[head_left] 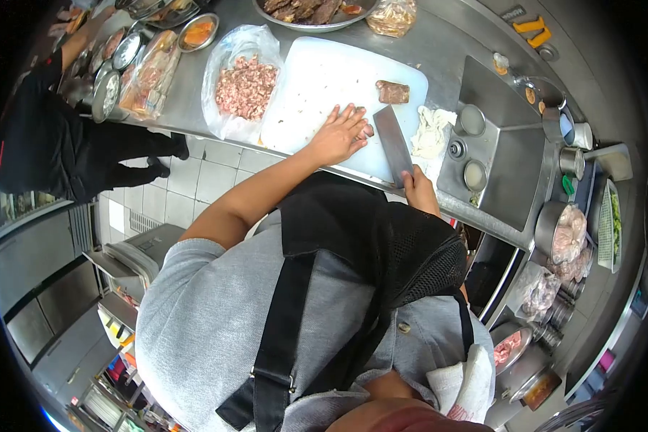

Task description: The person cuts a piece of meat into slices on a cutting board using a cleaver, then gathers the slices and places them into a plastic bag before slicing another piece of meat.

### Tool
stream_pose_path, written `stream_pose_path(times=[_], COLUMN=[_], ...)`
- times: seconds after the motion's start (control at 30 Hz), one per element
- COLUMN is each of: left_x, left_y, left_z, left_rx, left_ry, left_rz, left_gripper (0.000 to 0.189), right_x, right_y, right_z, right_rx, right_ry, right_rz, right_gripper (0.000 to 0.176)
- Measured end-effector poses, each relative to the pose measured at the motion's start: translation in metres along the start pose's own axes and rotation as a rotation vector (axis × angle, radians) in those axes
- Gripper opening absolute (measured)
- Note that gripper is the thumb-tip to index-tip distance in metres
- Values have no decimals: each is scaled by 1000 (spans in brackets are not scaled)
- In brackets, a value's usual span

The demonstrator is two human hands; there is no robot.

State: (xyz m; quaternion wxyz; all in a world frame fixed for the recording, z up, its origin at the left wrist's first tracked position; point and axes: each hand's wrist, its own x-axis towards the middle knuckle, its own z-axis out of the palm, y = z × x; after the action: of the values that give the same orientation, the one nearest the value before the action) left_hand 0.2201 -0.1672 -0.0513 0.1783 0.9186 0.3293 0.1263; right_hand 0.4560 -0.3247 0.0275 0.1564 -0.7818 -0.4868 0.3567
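Observation:
On the white cutting board [317, 79], my left hand [340, 135] rests over a small piece of meat [368, 130], its pinkish edge showing beyond the fingers. Most of that piece is hidden beneath the hand. My right hand [420, 190] is wrapped around the handle of a cleaver [392, 144], whose broad blade lies just right of the left hand. Above the blade tip sits a larger chunk of meat [393, 92]. To the left, an open plastic bag [219, 72] holds diced meat [246, 88].
A crumpled white cloth [432, 133] lies between the board and the steel sink [511, 165], which holds two small bowls. A large bowl of dark meat [309, 27] stands behind the board. At far left, a person in black [50, 144] stands beside several metal bowls.

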Motion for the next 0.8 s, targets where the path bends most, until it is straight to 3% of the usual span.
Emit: stream_pose_path(times=[0.13,0.2,0.23,0.27,0.3,0.33,0.4,0.47,0.63,0.8], left_x=[11,14,8,5,4,-3,-1,-14,-45,-81], left_y=[6,4,9,8,20,22,10,10,5,24], left_z=[7,22,30,45,19,-5,25,4,-1,13], left_rx=[-75,84,-102,-75,-223,-303,-316,-309,-275,-215], left_ry=[41,230,184,468,359,251,379,339,567,721], left_rz=[67,171,75,155,59,75,55,-31,-259,-463], left_gripper=[49,44,43,43,45,43,42,45,47,44], right_x=[2,10,23,45,45,87,157,188,176,136], right_y=[8,24,59,101,75,38,-6,-64,-169,-184], right_z=[-2,2,14,26,36,52,118,185,269,301], right_rx=[-59,-51,-53,55,17,33,56,73,60,13], right_ry=[25,22,28,3,84,1,-200,-391,-745,-981], right_rz=[-45,-110,-174,-331,-408,-537,-747,-912,-1183,-1276], right_gripper=[39,41,40,40,38,38,38,38,38,38])
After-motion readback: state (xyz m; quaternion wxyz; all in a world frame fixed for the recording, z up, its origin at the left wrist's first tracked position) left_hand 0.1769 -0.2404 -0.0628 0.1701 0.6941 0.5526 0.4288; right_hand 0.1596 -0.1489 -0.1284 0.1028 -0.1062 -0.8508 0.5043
